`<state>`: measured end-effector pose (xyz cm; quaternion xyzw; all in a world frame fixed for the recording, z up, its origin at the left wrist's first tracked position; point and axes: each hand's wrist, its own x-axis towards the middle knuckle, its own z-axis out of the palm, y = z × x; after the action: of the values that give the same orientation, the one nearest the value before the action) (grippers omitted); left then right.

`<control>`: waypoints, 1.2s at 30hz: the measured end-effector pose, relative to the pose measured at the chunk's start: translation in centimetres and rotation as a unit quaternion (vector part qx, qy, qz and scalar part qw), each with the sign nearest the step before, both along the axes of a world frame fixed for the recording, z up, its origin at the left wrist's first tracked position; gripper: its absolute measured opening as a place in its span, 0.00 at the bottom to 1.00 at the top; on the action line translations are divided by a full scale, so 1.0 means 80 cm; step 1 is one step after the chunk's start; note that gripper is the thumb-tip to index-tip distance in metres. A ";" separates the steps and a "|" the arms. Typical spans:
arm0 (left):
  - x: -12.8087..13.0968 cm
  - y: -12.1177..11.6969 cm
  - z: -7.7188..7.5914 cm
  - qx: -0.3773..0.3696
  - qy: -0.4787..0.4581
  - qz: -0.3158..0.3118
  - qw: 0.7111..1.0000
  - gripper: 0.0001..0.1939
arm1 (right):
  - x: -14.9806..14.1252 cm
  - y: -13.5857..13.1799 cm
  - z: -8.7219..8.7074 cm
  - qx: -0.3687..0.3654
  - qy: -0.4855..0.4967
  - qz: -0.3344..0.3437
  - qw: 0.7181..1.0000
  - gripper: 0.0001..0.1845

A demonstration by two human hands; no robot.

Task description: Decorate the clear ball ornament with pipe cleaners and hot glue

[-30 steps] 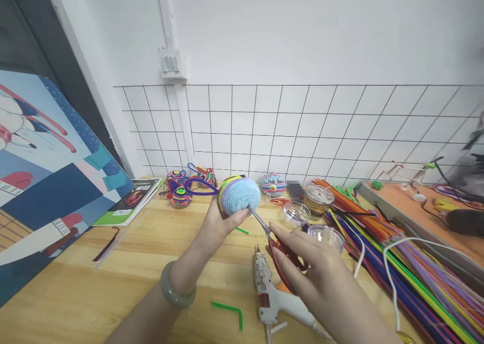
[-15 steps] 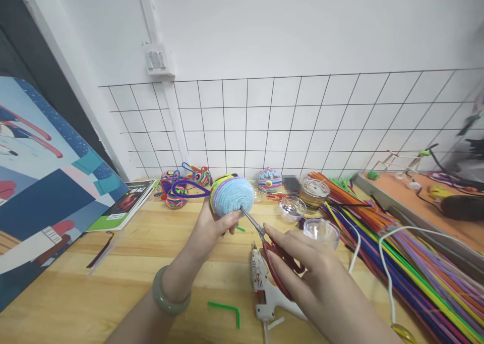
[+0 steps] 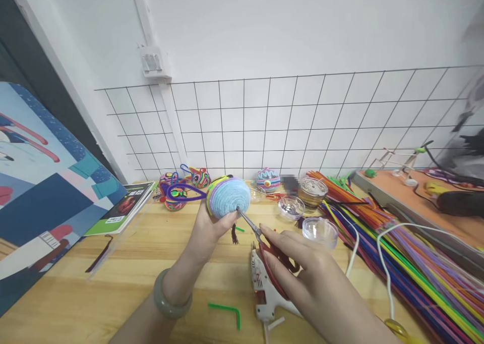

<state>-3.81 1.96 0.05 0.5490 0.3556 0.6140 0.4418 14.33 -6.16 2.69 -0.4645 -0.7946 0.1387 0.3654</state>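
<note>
— Being gripped by the left hand (image 3: 212, 228), fingers curled: what?
— A pipe-cleaner ball (image 3: 228, 196) is being held above the wooden table (image 3: 113, 288).
— And the right hand (image 3: 302, 268)?
— Red-handled scissors (image 3: 264, 248) are being clasped, tips touching the ball, above the glue gun (image 3: 266, 293).

We can't read any text here. The green booklet (image 3: 123, 207), far out past the left hand (image 3: 207, 229), carries a white label and a cover line, both too small to make out. A blurred patch beyond the right hand (image 3: 302, 263) is illegible.
</note>
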 end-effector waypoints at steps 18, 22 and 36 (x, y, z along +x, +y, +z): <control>0.003 -0.002 -0.003 -0.009 -0.031 0.005 0.999 0.26 | 0.004 0.012 -0.004 -0.140 0.115 0.057 0.982 0.16; 0.003 -0.001 -0.004 -0.016 -0.039 0.005 0.999 0.25 | 0.002 0.015 0.001 -0.241 0.240 0.117 0.933 0.17; 0.004 0.000 0.000 -0.030 -0.082 -0.022 0.996 0.24 | 0.008 0.027 0.005 -0.414 0.393 0.170 0.803 0.23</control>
<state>-3.51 1.96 0.03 0.4911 0.3241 0.6361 0.4991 14.98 -4.01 3.07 -0.3347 -0.5162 0.6854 0.3896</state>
